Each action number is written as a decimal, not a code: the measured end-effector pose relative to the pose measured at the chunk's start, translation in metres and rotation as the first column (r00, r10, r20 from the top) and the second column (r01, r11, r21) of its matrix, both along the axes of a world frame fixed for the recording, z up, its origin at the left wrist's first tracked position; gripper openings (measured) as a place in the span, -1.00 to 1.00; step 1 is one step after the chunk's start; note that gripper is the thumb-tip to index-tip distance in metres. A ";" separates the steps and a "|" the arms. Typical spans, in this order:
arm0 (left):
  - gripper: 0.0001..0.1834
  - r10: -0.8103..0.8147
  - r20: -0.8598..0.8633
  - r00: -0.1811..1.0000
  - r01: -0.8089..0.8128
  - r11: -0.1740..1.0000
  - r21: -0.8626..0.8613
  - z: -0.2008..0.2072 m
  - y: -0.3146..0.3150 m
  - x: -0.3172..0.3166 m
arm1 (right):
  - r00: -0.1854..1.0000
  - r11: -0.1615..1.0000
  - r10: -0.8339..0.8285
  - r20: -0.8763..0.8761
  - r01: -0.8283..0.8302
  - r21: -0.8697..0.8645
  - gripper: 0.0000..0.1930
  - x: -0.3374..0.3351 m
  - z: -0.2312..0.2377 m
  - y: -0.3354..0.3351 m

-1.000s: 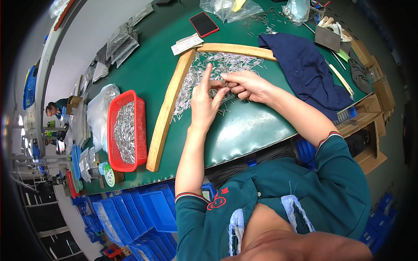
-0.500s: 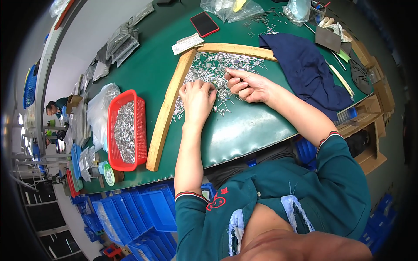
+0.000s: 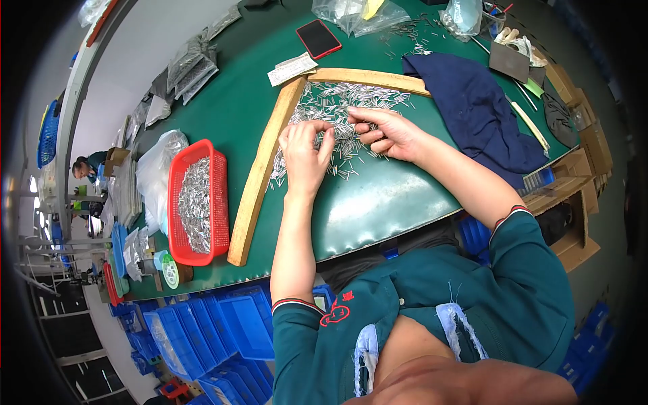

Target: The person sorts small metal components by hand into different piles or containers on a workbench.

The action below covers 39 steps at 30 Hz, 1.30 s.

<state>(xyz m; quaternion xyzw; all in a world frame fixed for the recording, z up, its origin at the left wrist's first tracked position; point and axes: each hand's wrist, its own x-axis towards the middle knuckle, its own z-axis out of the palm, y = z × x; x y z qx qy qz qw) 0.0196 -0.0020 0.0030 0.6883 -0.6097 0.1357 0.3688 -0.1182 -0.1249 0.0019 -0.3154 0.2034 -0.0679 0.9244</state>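
Many small silvery metal pins (image 3: 327, 101) lie scattered in a loose heap on the green table mat. Over the heap's near left part is my left hand (image 3: 305, 150), palm down, its thumb and fingertips drawn together toward the right. My right hand (image 3: 390, 135) is at the heap's right side, the other fingers curled and thumb and forefinger pinched. The two hands' fingertips face each other a short gap apart. Whatever sits in either pinch is too small to make out against the pins. A wooden strip (image 3: 264, 175) borders the heap on the left, another wooden strip (image 3: 371, 77) behind.
Left of the strip stands a red plastic basket (image 3: 219, 202) full of shiny metal pieces. A phone (image 3: 317, 38) and paper slips (image 3: 292, 69) lie behind. Dark blue cloth (image 3: 472, 108) covers the table's right side. Blue bins (image 3: 246, 327) stand below the front edge.
My left hand's fingertips have lifted off the pins and swung right toward my right hand, with thumb and fingers closer together. The right hand has barely moved.
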 end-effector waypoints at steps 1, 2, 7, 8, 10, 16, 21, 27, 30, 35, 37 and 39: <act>-0.90 -0.036 0.006 0.999 0.036 0.999 -0.004 0.000 0.000 -0.001 | 1.000 0.993 -0.008 -0.018 0.006 -0.122 -0.73 0.000 -0.001 0.002; -0.88 -0.072 0.012 0.997 0.072 0.997 -0.008 0.000 -0.001 -0.002 | 1.000 0.992 -0.009 -0.017 0.007 -0.123 -0.73 0.001 -0.002 0.003; -0.86 -0.111 -0.034 0.993 0.111 0.994 0.012 -0.002 -0.002 -0.008 | 0.995 0.887 -0.056 -0.079 0.013 -0.462 -0.79 0.003 -0.002 0.008; -0.86 -0.111 -0.034 0.993 0.112 0.994 0.011 -0.003 -0.002 -0.009 | 0.994 0.852 -0.082 -0.073 0.032 -0.523 -0.78 0.003 -0.002 0.008; -0.80 -0.093 -0.186 0.978 0.094 0.996 0.000 -0.003 -0.003 -0.013 | 0.996 0.818 -0.070 -0.063 0.022 -0.574 -0.78 0.004 -0.004 0.009; -0.60 -0.106 -0.149 0.983 0.109 0.994 0.013 0.002 -0.002 -0.014 | 0.995 0.731 -0.081 -0.054 0.023 -0.682 -0.77 0.005 -0.006 0.010; -0.50 -0.108 -0.042 0.993 0.110 0.993 0.033 0.002 -0.001 -0.011 | 0.995 0.709 -0.078 -0.069 0.006 -0.705 -0.78 0.005 0.003 0.013; -0.48 -0.139 -0.029 0.990 0.138 0.990 -0.024 0.004 -0.003 -0.017 | 0.994 0.843 -0.012 -0.109 -0.049 -0.536 -0.79 0.006 -0.011 0.005; -0.50 -0.123 -0.123 0.985 0.112 0.989 -0.097 0.002 -0.004 -0.014 | 0.995 0.952 0.084 -0.046 -0.093 -0.290 -0.80 0.004 -0.008 0.000; -0.58 0.129 0.037 0.991 -0.132 0.987 0.090 -0.003 0.002 0.004 | 0.998 0.991 0.068 -0.002 -0.067 0.116 -0.80 0.004 -0.003 -0.004; -0.57 0.145 0.109 0.983 -0.165 0.966 0.202 -0.004 0.006 0.000 | 0.998 0.982 0.066 0.005 -0.066 0.177 -0.80 0.004 -0.005 -0.005; -0.56 0.146 0.193 0.970 -0.199 0.935 0.293 -0.006 0.005 -0.004 | 0.998 0.973 0.068 0.014 -0.070 0.218 -0.80 0.003 -0.006 -0.005</act>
